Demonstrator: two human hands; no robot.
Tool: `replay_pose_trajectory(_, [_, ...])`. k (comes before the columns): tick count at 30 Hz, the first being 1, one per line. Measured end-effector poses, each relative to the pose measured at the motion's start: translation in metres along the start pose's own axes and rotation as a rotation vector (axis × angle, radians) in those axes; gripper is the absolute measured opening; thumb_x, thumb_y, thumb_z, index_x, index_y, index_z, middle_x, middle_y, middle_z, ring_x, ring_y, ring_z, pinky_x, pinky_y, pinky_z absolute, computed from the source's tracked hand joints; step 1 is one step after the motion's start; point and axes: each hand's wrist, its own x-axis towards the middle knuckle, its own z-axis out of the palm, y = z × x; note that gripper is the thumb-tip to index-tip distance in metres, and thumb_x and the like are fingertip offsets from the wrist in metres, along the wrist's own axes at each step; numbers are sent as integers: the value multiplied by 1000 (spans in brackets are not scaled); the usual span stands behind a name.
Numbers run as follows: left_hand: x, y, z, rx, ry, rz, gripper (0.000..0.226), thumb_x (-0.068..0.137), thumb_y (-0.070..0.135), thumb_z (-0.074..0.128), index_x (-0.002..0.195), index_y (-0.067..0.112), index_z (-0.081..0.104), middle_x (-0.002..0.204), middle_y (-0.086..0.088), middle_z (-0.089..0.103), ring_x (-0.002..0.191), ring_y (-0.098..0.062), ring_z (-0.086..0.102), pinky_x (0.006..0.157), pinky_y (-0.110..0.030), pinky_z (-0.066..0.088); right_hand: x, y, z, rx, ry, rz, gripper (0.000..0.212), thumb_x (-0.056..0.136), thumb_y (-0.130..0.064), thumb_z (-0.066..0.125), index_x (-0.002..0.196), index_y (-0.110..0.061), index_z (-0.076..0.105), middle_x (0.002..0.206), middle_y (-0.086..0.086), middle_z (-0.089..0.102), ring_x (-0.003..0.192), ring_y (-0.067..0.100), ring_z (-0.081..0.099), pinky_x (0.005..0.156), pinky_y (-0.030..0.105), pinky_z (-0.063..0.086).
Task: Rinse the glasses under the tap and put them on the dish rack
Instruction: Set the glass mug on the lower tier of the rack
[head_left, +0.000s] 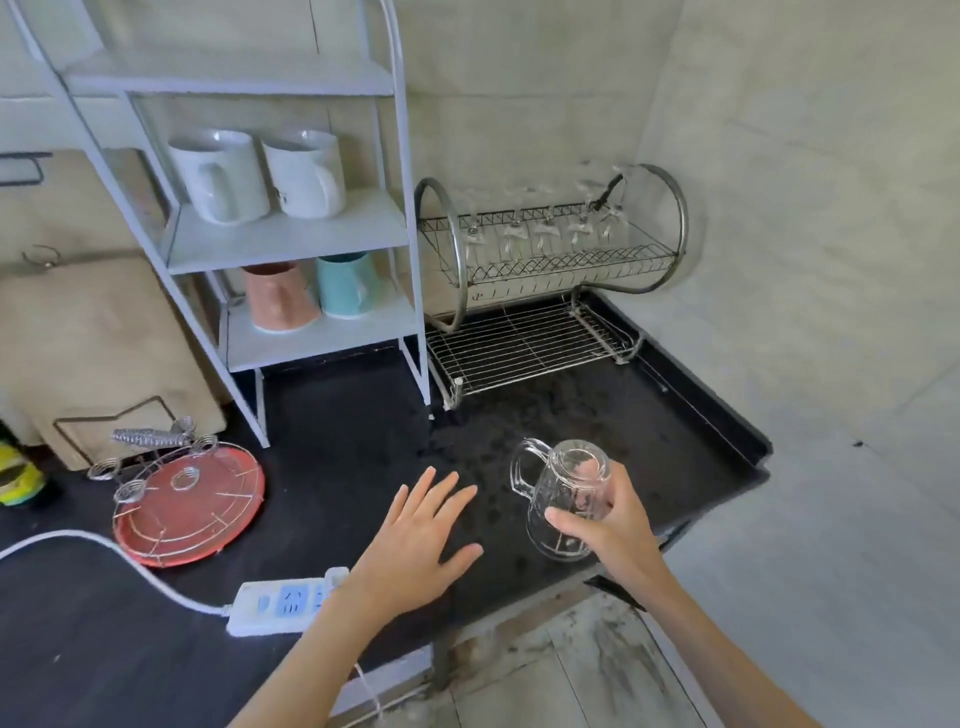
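Observation:
My right hand (610, 530) grips a clear glass mug with a handle (563, 491), held upside down and tilted above the wet black counter (597, 415). Its handle points left. My left hand (421, 540) hovers open over the counter, fingers spread, just left of the mug. At the back stands a two-tier chrome dish rack (550, 280). Several clear glasses (545, 234) hang upside down in its upper tier. Its lower wire shelf (524, 348) holds nothing. No tap is in view.
A white shelf unit (291, 234) left of the rack holds two white mugs, a pink cup and a teal cup. A red round tray with wire holders (192, 504) and a white power strip (285, 600) lie on the counter. The counter's front edge drops to the floor.

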Motion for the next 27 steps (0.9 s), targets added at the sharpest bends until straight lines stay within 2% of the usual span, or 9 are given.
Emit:
replay_pose_trajectory(5, [54, -21, 3, -7, -43, -50, 85, 77, 75, 1, 148, 30, 7, 157, 9, 1, 140, -10, -19, 110, -29, -12, 68, 5, 6, -39, -9, -27, 59, 63, -19, 85, 105, -41, 50, 111, -10, 55, 99, 2, 57, 78, 16, 44])
replay_pose_trajectory(7, [78, -28, 1, -12, -65, -100, 66, 92, 59, 19, 149, 28, 6, 157, 7, 0, 141, -12, -17, 112, -32, -10, 101, 6, 7, -57, -26, -42, 59, 63, -21, 85, 104, -43, 49, 114, -9, 54, 102, 3, 55, 78, 16, 43])
replay_pose_trajectory(9, [103, -33, 0, -16, -77, -146, 62, 97, 47, 32, 149, 26, 4, 157, 6, -3, 143, -16, -15, 113, -34, -10, 137, 8, 11, -38, -50, -29, 59, 63, -24, 85, 107, -41, 48, 114, -9, 57, 103, 4, 55, 83, 18, 44])
replay_pose_trajectory(12, [139, -39, 4, -8, -68, -215, 65, 98, 45, 33, 149, 24, -1, 157, 5, -7, 137, -14, -24, 111, -35, -12, 196, 9, 22, 10, -67, -24, 67, 60, -29, 84, 115, -35, 45, 115, -6, 57, 107, 11, 55, 91, 28, 46])
replay_pose_trajectory(15, [173, -41, 11, -12, -105, -329, 67, 98, 43, 31, 148, 22, -9, 156, 3, -15, 139, -19, -25, 114, -39, -9, 256, 5, 37, 8, -76, -54, 66, 65, -18, 84, 114, -32, 43, 114, -6, 56, 107, 12, 55, 89, 22, 42])
replay_pose_trajectory(19, [212, -46, 16, -11, -132, -409, 71, 99, 39, 32, 147, 19, -16, 155, 2, -21, 141, -25, -21, 115, -41, -6, 314, 6, 60, -51, -104, -134, 66, 63, -24, 85, 113, -30, 42, 106, -13, 54, 106, 12, 55, 90, 26, 45])
replay_pose_trajectory(23, [229, -53, 24, -16, -161, -454, 71, 99, 39, 33, 147, 20, -17, 155, 4, -20, 141, -25, -22, 115, -41, -7, 342, 9, 79, -125, -164, -193, 54, 63, -22, 85, 93, -38, 43, 97, -16, 52, 100, 13, 53, 88, 27, 46])
replay_pose_trajectory(25, [231, -53, 26, -23, -171, -472, 71, 99, 38, 33, 146, 20, -18, 154, 5, -21, 141, -25, -22, 115, -41, -6, 346, 10, 83, -157, -202, -197, 51, 65, -20, 84, 84, -40, 41, 96, -17, 48, 98, 9, 48, 86, 21, 40])
replay_pose_trajectory(27, [232, -52, 28, -23, -170, -483, 71, 99, 38, 32, 145, 20, -19, 153, 7, -23, 141, -24, -23, 116, -42, -5, 351, 15, 85, -179, -243, -190, 43, 68, -17, 83, 86, -31, 47, 91, -23, 42, 90, 2, 43, 82, 12, 33])
